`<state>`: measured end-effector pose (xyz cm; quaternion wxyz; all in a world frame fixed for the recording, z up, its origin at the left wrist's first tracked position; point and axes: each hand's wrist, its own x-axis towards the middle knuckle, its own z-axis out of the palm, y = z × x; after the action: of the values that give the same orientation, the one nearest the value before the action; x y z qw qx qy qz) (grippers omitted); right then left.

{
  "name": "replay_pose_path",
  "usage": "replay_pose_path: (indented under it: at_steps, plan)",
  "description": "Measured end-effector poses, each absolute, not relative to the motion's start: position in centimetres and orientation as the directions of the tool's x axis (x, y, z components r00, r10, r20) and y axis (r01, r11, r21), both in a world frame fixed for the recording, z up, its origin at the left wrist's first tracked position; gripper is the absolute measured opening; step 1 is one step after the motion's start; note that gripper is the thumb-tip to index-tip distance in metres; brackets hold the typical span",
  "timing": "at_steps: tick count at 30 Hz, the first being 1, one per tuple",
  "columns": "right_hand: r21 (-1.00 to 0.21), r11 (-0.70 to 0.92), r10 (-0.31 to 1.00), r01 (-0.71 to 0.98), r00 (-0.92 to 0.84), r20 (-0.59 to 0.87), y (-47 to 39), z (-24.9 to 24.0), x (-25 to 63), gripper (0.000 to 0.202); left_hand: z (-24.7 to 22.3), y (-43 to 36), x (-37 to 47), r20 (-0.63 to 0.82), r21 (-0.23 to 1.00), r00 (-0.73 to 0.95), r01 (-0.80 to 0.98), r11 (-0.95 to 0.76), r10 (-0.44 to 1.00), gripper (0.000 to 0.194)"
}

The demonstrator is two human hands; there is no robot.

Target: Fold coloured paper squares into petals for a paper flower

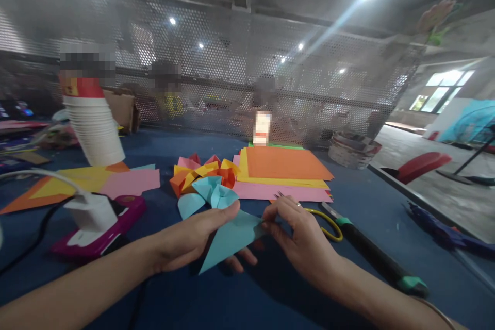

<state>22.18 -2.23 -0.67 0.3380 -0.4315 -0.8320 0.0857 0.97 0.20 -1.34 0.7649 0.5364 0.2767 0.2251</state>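
Left fingers (232, 210) pinching the light-blue triangular paper sheet (233, 235) and right fingers (275, 210) gripping its corner should probably hold the edges flush.

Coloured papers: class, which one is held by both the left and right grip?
The pointed light-blue paper, spanning the left grip and right grip; the orange sheet instead lies atop a stack.

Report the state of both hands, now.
Left hand: holding the light-blue triangular piece of paper, thumb on top, fingers beneath.
Right hand: closed, pinching that paper's right end.
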Motion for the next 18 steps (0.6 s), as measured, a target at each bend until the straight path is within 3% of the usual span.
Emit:
replay_pose_path:
  at_steps: [5,10,18]
  plan:
    - [-0.471,0.598,0.79,0.648,-0.381,0.48,-1.5,-1.2,22.9,0.015,-1.0,0.5,1.1,-0.166,0.914,0.712,-0.148,0.378,0.682,0.059]
    - [-0.483,0.584,0.803,0.653,-0.376,0.463,-1.1,-1.3,23.2,0.02,-1.0,0.5,1.1,-0.181,0.922,0.718,-0.113,0.37,0.671,0.048]
    - [-0.449,0.635,0.762,0.628,-0.413,0.499,-1.1,-1.5,23.2,0.016,-1.4,0.7,0.9,-0.184,0.918,0.748,-0.101,0.384,0.638,0.055]
